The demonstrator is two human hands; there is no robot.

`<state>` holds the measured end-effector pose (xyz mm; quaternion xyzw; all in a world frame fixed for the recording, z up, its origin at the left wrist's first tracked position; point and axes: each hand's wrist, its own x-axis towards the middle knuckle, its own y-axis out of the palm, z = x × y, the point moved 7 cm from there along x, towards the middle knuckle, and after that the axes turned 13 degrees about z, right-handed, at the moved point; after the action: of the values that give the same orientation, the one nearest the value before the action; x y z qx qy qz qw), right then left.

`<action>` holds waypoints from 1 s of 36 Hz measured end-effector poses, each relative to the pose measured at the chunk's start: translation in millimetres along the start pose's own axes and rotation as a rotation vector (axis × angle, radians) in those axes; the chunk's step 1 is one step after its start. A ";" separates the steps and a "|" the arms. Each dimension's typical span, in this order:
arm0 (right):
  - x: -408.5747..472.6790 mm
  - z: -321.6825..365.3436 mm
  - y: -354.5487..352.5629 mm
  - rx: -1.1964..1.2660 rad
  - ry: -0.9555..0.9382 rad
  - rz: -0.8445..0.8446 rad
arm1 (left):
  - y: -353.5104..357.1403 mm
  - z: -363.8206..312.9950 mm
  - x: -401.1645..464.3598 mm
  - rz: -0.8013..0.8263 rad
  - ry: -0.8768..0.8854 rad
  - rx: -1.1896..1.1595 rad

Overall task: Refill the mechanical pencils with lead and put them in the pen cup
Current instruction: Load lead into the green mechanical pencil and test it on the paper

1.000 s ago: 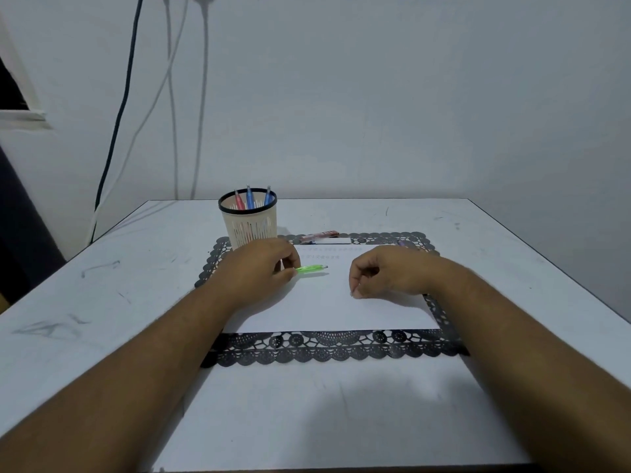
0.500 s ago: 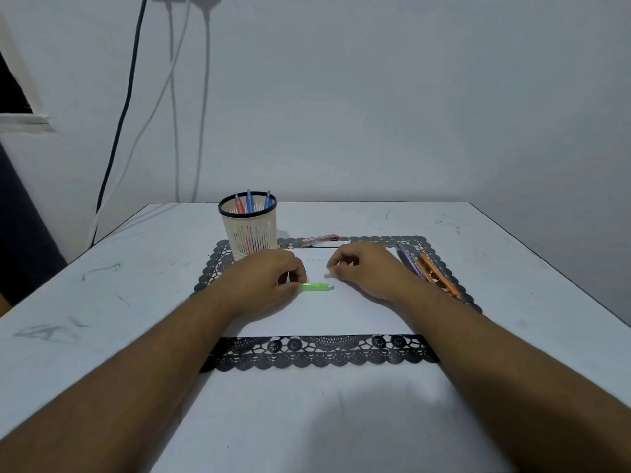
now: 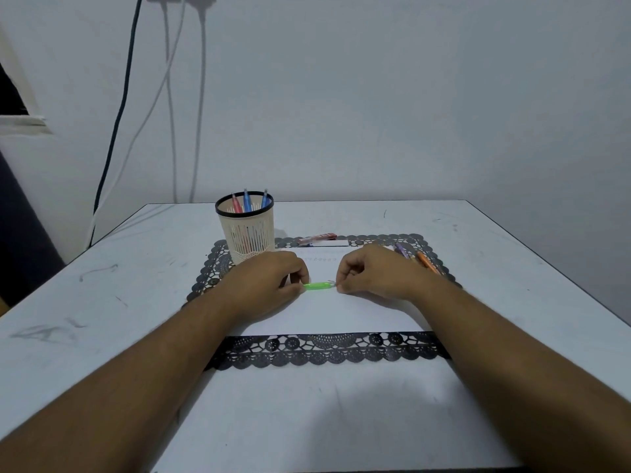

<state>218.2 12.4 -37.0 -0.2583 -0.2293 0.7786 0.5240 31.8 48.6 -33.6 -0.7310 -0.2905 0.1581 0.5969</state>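
A slim green plastic mechanical pencil [image 3: 317, 286] lies level over white paper [image 3: 341, 310] on a black lace mat [image 3: 324, 351]. The left hand [image 3: 269, 279] pinches one end in a tight grip; the right hand [image 3: 372, 273] pinches the other end. The cream mesh pen cup [image 3: 246, 230] stands behind on the white worktop [image 3: 102, 285].

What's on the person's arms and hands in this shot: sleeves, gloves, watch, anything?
Nothing worn that shows. Both forearms are bare from the bottom edge of the picture up to the wrists: no sleeves, gloves, watch or bands. The left hand and right hand are bare too, with no rings visible on the parts that show. No markings or cables on them.
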 end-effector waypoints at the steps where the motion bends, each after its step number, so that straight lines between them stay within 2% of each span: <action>1: 0.5 0.2 0.4 -0.015 0.001 -0.006 | 0.1 -0.3 -0.1 -0.002 -0.001 -0.001; 14: 9.2 -1.2 2.9 -0.107 -0.022 -0.060 | -0.2 -0.4 -0.4 -0.011 -0.001 0.005; 36: 6.8 -5.6 -6.5 -0.105 -0.015 -0.076 | -0.2 -3.1 -1.8 0.038 0.021 -0.060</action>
<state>224.2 21.5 -38.4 -0.2708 -0.2835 0.7468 0.5372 32.1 45.1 -32.9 -0.7554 -0.2751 0.1531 0.5747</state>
